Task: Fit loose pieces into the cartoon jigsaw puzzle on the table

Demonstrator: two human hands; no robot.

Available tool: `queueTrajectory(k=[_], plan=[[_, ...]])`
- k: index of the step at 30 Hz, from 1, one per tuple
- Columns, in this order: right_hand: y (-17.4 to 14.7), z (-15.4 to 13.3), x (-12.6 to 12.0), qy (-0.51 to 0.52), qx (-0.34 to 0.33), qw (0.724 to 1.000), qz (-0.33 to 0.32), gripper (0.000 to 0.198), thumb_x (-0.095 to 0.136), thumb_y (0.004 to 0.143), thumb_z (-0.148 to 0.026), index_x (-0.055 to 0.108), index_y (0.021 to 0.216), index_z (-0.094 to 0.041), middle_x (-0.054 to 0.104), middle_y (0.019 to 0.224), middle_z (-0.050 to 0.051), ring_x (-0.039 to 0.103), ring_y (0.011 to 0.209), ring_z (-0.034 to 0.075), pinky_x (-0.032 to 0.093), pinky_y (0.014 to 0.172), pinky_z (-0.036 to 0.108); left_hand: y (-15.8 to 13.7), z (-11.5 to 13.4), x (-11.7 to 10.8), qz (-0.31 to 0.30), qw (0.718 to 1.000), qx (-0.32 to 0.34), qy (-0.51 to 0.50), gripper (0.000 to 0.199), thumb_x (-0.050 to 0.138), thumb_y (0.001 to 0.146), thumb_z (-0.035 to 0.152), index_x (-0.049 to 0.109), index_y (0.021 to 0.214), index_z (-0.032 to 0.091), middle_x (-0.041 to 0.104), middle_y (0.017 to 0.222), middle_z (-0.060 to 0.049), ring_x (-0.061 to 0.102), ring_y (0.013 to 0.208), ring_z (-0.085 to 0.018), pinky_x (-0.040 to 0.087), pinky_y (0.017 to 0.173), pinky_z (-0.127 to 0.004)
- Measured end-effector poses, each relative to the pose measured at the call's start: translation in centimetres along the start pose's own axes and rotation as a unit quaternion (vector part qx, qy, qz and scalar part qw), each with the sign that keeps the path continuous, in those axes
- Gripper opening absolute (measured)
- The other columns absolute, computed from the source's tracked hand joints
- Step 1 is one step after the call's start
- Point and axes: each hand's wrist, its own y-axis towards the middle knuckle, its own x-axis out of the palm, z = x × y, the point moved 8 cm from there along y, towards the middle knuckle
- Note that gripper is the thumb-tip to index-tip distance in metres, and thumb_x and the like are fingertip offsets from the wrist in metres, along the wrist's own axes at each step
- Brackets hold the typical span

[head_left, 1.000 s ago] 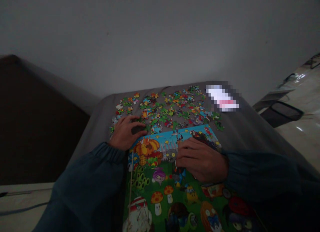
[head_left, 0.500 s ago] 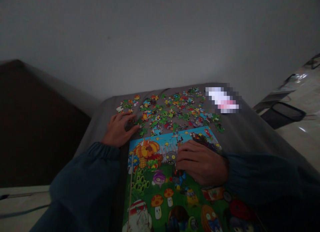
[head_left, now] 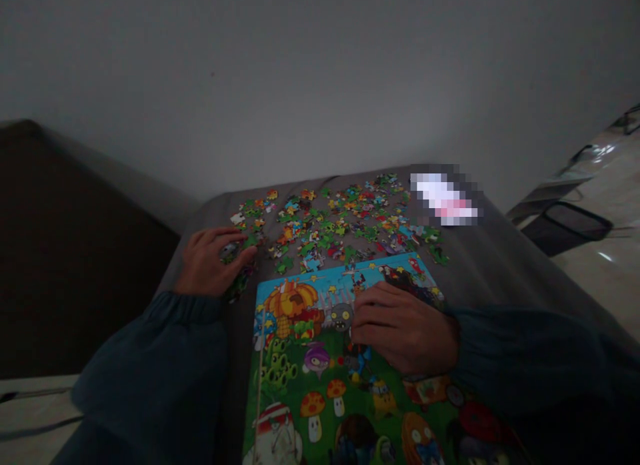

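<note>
While the right hand (head_left: 405, 328) stays curled over the puzzle board (head_left: 300, 358), the left hand (head_left: 213, 261) has shifted outward from the board's far left corner to the leftmost loose pieces (head_left: 325, 225), thumb and fingers parted around several; whether the right fingertips pinch a piece cannot be told. Flat before the person, the board shows cartoon figures on green beneath a blue band. Pieces crowd its far edge; rightward, the grey cloth surface (head_left: 490, 271) extends, uncluttered, beyond the right wrist.

Grey wall (head_left: 320, 78), bright pixelated object (head_left: 443, 197)
</note>
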Motion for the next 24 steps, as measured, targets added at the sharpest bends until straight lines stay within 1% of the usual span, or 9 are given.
queueTrajectory(k=[2, 6, 8, 11, 14, 18, 21, 24], plan=[[0.1, 0.0, 0.0, 0.001, 0.002, 1.000, 0.001, 0.017, 0.053, 0.095, -0.006, 0.067, 0.091, -0.015, 0.071, 0.088, 0.004, 0.059, 0.093, 0.020, 0.044, 0.078, 0.035, -0.3, 0.7, 0.1, -0.017, 1.000, 0.015, -0.006, 0.046, 0.058, 0.090, 0.060, 0.076, 0.104, 0.020, 0.071, 0.120, -0.014, 0.062, 0.116, -0.034, 0.043, 0.106, -0.054], [0.2, 0.0, 0.0, 0.003, 0.008, 1.000, -0.002, 0.018, 0.052, 0.097, -0.007, 0.067, 0.091, -0.015, 0.072, 0.087, 0.003, 0.059, 0.093, 0.020, 0.044, 0.078, 0.034, -0.7, 3.3, 1.3, -0.082, 0.994, 0.062, -0.040, 0.048, 0.059, 0.087, 0.063, 0.078, 0.103, 0.021, 0.072, 0.111, -0.012, 0.064, 0.111, -0.032, 0.047, 0.101, -0.049], [0.2, 0.0, 0.0, 0.004, 0.008, 1.000, -0.003, 0.019, 0.051, 0.097, -0.008, 0.067, 0.090, -0.015, 0.071, 0.086, 0.003, 0.059, 0.093, 0.020, 0.044, 0.078, 0.034, -0.7, 3.9, 1.9, -0.105, 0.992, 0.061, -0.045, 0.048, 0.061, 0.085, 0.064, 0.078, 0.102, 0.022, 0.073, 0.110, -0.011, 0.064, 0.109, -0.032, 0.046, 0.101, -0.048], [0.1, 0.1, 0.1, 0.007, 0.010, 1.000, 0.000, 0.019, 0.051, 0.098, -0.008, 0.067, 0.091, -0.015, 0.071, 0.087, 0.004, 0.059, 0.093, 0.020, 0.044, 0.080, 0.034, -0.3, 3.0, 1.4, -0.094, 0.995, 0.019, -0.025, 0.046, 0.061, 0.085, 0.062, 0.078, 0.101, 0.022, 0.073, 0.112, -0.012, 0.063, 0.112, -0.033, 0.044, 0.104, -0.049], [0.0, 0.2, 0.3, 0.016, 0.012, 1.000, 0.000, 0.019, 0.050, 0.097, -0.008, 0.067, 0.093, -0.015, 0.072, 0.089, 0.004, 0.059, 0.094, 0.020, 0.045, 0.082, 0.035, -0.1, 1.1, -0.4, -0.074, 0.997, -0.029, -0.006, 0.046, 0.059, 0.088, 0.057, 0.075, 0.107, 0.018, 0.072, 0.118, -0.013, 0.062, 0.114, -0.033, 0.043, 0.106, -0.049], [-0.1, 0.2, 0.4, 0.022, 0.012, 1.000, -0.005, 0.019, 0.051, 0.095, -0.005, 0.067, 0.094, -0.015, 0.072, 0.090, 0.004, 0.059, 0.095, 0.020, 0.046, 0.082, 0.035, -0.4, -0.7, -2.3, -0.093, 0.993, -0.072, 0.001, 0.045, 0.056, 0.088, 0.054, 0.072, 0.110, 0.018, 0.072, 0.117, -0.014, 0.063, 0.113, -0.033, 0.047, 0.100, -0.046], [0.0, 0.1, 0.3, 0.024, 0.011, 1.000, -0.007, 0.020, 0.051, 0.095, -0.005, 0.068, 0.094, -0.015, 0.072, 0.090, 0.004, 0.059, 0.095, 0.020, 0.046, 0.082, 0.035, -0.6, -1.2, -2.7, -0.107, 0.990, -0.096, 0.006, 0.048, 0.053, 0.088, 0.055, 0.072, 0.110, 0.017, 0.073, 0.115, -0.014, 0.064, 0.111, -0.034, 0.049, 0.098, -0.046], [0.0, 0.1, 0.1, 0.022, 0.012, 1.000, -0.005, 0.021, 0.050, 0.096, -0.005, 0.068, 0.094, -0.015, 0.073, 0.091, 0.004, 0.059, 0.094, 0.020, 0.046, 0.081, 0.035, -0.7, -1.3, -2.5, -0.105, 0.990, -0.096, 0.009, 0.051, 0.050, 0.089, 0.057, 0.072, 0.110, 0.017, 0.073, 0.117, -0.015, 0.063, 0.112, -0.033, 0.047, 0.101, -0.047]])
